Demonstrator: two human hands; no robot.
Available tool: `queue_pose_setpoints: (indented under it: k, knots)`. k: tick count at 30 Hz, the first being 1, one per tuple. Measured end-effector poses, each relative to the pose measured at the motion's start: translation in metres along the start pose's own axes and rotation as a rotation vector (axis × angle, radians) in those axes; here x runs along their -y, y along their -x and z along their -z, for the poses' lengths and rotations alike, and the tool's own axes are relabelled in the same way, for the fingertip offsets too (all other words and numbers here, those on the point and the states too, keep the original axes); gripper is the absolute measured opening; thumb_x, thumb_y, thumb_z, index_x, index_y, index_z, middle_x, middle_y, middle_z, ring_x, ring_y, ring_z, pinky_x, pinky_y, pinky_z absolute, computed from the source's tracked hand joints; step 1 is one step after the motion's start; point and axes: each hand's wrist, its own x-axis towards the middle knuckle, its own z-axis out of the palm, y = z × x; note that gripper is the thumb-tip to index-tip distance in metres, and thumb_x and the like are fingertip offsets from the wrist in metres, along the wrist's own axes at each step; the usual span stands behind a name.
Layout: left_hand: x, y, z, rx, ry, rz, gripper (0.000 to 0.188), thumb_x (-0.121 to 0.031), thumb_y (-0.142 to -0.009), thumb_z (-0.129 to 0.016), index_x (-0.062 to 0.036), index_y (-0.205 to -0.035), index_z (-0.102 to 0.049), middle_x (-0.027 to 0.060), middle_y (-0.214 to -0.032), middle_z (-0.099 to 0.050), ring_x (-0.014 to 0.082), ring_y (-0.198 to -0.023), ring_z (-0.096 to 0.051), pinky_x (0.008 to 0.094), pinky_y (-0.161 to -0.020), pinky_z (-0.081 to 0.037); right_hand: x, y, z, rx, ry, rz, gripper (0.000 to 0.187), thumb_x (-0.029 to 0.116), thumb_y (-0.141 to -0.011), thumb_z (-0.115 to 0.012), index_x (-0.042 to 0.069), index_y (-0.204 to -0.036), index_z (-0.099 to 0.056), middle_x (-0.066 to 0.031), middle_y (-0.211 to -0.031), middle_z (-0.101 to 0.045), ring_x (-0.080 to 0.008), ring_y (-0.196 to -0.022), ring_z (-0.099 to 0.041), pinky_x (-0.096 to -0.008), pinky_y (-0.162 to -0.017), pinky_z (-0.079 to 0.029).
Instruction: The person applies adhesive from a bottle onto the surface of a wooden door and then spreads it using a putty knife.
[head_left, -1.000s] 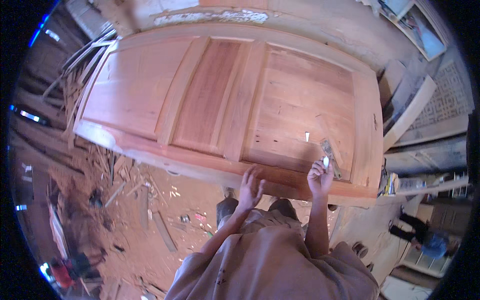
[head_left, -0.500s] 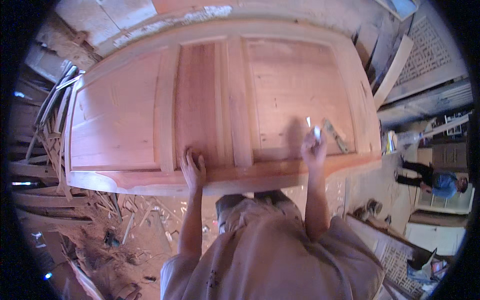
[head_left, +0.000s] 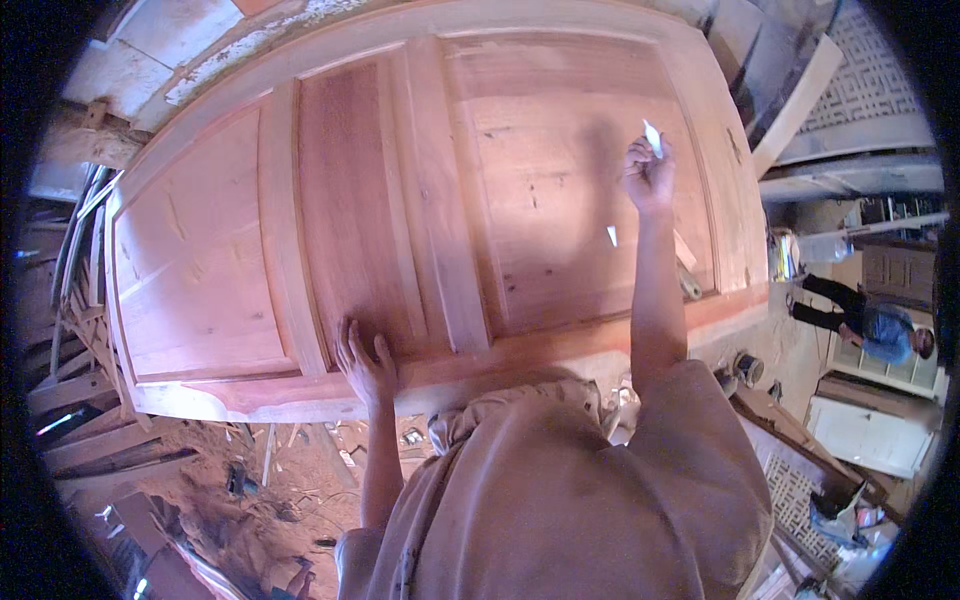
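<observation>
Change from the earlier frames, left to right: the left hand (head_left: 367, 365), first over the near edge below the right-hand panel, is now at the near end of the dark centre panel (head_left: 350, 190). The right hand (head_left: 650, 178) has advanced across the door (head_left: 440, 180) to the far part of the right-hand panel (head_left: 530, 140). The white tapered piece (head_left: 612, 235) remains on that panel. The hand tool (head_left: 689, 283) is now partly covered by the right forearm (head_left: 657, 290).

Orientation: the door lies panel face up in front of the person. Its long axis runs left to right, rising slightly toward the right end in the view. The white tapered piece lies with its length roughly toward and away from the person. The visible handle of the hand tool slants toward the near right corner of the door. The white object (head_left: 653, 138) in the right hand is aimed away from the person, slightly left.

Hands: the two are well apart. The left is spread, thumb clear of the fingers, and rests on the door. The right is clamped on the white object, fingers curled, with the tip projecting; contact between this hand and the panel cannot be determined.
</observation>
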Motion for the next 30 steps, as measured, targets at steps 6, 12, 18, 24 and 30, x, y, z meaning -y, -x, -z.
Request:
queue_pose_setpoints:
  k: [6,12,18,24,30]
  knots:
    - [0.001,-0.005,0.002,-0.009,0.008,0.037,0.049,-0.024,-0.088,-0.059,-0.0021,-0.131,-0.047,0.0188,-0.139,-0.046,0.0392,-0.129,-0.041,0.0521,-0.109,-0.029,-0.090,-0.099,0.004,-0.120,0.236,0.070,0.021,0.022,-0.097,-0.055,0.002,-0.098,-0.057,-0.0015,-0.071,-0.050,-0.0094,-0.063,-0.047,-0.0221,-0.057,-0.045]
    - [0.008,-0.005,0.005,0.098,-0.046,0.017,0.051,-0.025,-0.088,-0.057,-0.0016,-0.131,-0.045,0.0218,-0.139,-0.045,0.0411,-0.130,-0.039,0.0545,-0.109,-0.028,-0.165,-0.162,-0.017,-0.268,0.649,0.229,0.017,0.027,-0.097,-0.054,0.010,-0.096,-0.056,-0.0009,-0.074,-0.055,-0.0099,-0.062,-0.050,-0.0251,-0.058,-0.046]
    - [0.002,-0.012,0.003,0.120,-0.013,0.033,0.052,-0.030,-0.090,-0.055,-0.0023,-0.133,-0.043,0.0221,-0.138,-0.045,0.0427,-0.129,-0.040,0.0568,-0.107,-0.029,-0.164,-0.219,-0.015,-0.194,0.937,0.270,0.019,0.028,-0.098,-0.052,0.010,-0.094,-0.055,0.0001,-0.070,-0.050,-0.0100,-0.057,-0.046,-0.0261,-0.052,-0.043]
    - [0.006,-0.008,0.001,0.124,-0.015,0.037,0.051,-0.031,-0.091,-0.054,-0.0028,-0.132,-0.044,0.0224,-0.138,-0.045,0.0424,-0.129,-0.041,0.0579,-0.107,-0.030,-0.174,-0.237,-0.024,-0.293,1.285,0.320,0.023,0.030,-0.097,-0.055,0.007,-0.096,-0.056,-0.0004,-0.068,-0.050,-0.0095,-0.054,-0.047,-0.0269,-0.046,-0.041]
    - [0.010,-0.006,0.000,0.116,-0.007,0.047,0.050,-0.031,-0.092,-0.054,-0.0015,-0.131,-0.046,0.0228,-0.138,-0.046,0.0422,-0.130,-0.041,0.0577,-0.108,-0.029,-0.174,-0.253,-0.004,-0.237,1.502,0.463,0.032,0.033,-0.095,-0.059,0.004,-0.084,-0.059,-0.0035,-0.060,-0.056,-0.0120,-0.045,-0.051,-0.0297,-0.043,-0.042]
